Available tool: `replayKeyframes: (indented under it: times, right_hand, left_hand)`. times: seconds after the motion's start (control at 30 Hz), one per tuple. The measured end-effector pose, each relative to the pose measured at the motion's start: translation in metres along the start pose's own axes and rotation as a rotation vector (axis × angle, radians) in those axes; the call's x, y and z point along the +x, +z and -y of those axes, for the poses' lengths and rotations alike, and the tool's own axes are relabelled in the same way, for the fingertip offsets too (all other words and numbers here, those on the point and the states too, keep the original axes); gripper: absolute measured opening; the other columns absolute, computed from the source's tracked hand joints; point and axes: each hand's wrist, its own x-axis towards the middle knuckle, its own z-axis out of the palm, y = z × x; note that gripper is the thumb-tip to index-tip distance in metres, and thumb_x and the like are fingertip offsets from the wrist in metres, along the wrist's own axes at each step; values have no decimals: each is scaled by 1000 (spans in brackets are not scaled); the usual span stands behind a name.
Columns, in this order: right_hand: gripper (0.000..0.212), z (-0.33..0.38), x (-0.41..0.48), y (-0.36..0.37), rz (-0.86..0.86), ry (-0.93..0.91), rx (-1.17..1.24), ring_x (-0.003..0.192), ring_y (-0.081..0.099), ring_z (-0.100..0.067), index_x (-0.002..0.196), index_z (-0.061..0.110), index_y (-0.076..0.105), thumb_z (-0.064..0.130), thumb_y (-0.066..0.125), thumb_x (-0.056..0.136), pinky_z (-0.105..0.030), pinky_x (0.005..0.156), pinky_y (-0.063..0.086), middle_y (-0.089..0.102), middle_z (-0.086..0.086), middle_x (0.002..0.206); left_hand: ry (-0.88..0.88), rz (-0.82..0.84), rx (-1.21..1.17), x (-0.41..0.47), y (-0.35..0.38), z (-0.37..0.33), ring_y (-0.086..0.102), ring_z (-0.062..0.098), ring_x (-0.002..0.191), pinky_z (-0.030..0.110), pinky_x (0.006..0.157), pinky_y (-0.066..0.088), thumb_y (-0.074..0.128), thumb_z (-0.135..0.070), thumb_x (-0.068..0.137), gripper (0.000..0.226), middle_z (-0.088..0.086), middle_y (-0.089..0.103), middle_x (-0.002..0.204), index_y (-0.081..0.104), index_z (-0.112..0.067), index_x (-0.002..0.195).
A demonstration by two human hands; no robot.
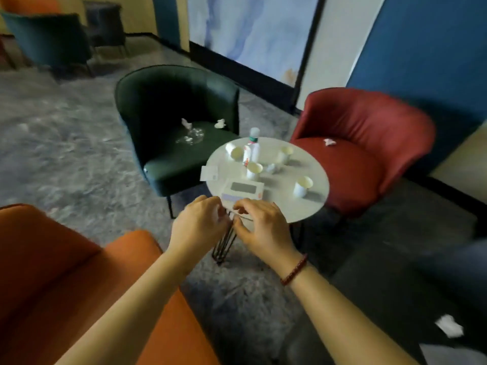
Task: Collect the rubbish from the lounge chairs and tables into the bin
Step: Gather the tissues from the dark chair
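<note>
A round white table (313, 209) carries several paper cups, one upright near the right edge (303, 186) and one tipped over (234, 151). A clear plastic bottle (254, 146), a crumpled tissue (272, 168), a flat white box (242, 192) and a card (209, 173) also lie there. My left hand (200, 223) and my right hand (262, 226) hover close together at the table's near edge, fingers loosely curled, with nothing visible in them. The green chair (168, 164) holds two tissues (186, 123) (220, 124) and clear plastic (191, 135). A tissue (329, 142) lies on the red chair (369, 133).
An orange chair (66, 272) stands at my lower left. White paper scraps (449, 325) lie on the dark carpet at lower right, near a blurred dark shape (461, 270). Another green chair (50, 40) stands far left at the back. Walls close in behind the chairs.
</note>
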Motion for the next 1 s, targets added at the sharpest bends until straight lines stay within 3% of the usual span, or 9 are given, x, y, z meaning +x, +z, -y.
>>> replayKeyframes:
  times: [0.17,0.3,0.4,0.47,0.57,0.67,0.77,0.93,1.0]
  right_hand:
    - [12,-79,-72,-98,-143,241,-193,72,60,-23,88,10,63,15,63,77,-33,67,45,67,-4,77]
    - [9,-126,-148,-167,-228,427,-263,71,59,-25,86,8,63,11,64,78,-38,66,48,66,-6,75]
    - [11,-160,-207,-204,-260,567,-308,76,60,-26,90,8,62,12,63,80,-40,71,49,66,-8,80]
    - [14,-184,-242,-222,-266,636,-312,80,60,-25,94,8,62,13,62,81,-42,74,49,66,-9,84]
    - [14,-220,-285,-241,-265,688,-285,79,60,-23,93,8,63,12,64,80,-40,72,50,65,-8,83]
    - [14,-263,-322,-253,-254,712,-257,75,61,-22,91,7,63,12,66,78,-36,67,51,66,-7,80]
    - [15,-310,-365,-257,-226,766,-230,76,63,-22,92,7,63,12,67,78,-35,66,52,67,-8,83]
    - [27,-391,-448,-242,-116,952,-236,90,63,-21,103,9,61,17,68,79,-23,76,45,68,-9,97]
    - [34,-425,-479,-229,-76,1023,-256,100,60,-22,110,10,58,20,68,79,-24,83,42,65,-10,107]
  left_hand:
    - [244,144,-55,8,73,-119,52,23,72,32,60,43,58,-32,81,19,1,52,79,58,-13,78]
    - [451,241,-72,-13,131,-211,45,21,62,30,51,31,58,-26,80,20,-2,45,67,53,-11,69]
    - [555,341,-129,-37,173,-268,44,24,59,31,52,31,57,-18,78,35,-7,35,60,32,-21,52]
    - [596,393,-115,-52,202,-299,43,23,60,31,54,30,55,-18,79,39,-6,35,62,27,-23,53]
    - [604,440,-88,-71,245,-337,43,20,62,29,55,29,54,-19,79,28,-7,35,65,35,-19,58]
    - [607,513,-55,-89,293,-368,51,22,70,31,58,37,55,-19,79,12,-3,43,73,52,-12,70]
    - [562,588,-23,-109,348,-392,55,23,78,31,61,42,56,-20,80,9,-1,48,81,57,-11,78]
    - [493,709,27,-144,447,-404,52,18,76,24,54,32,53,-24,84,10,-1,50,89,57,-15,85]
    - [446,737,20,-159,485,-398,48,13,72,18,49,26,53,-24,85,7,-3,49,87,55,-17,83]
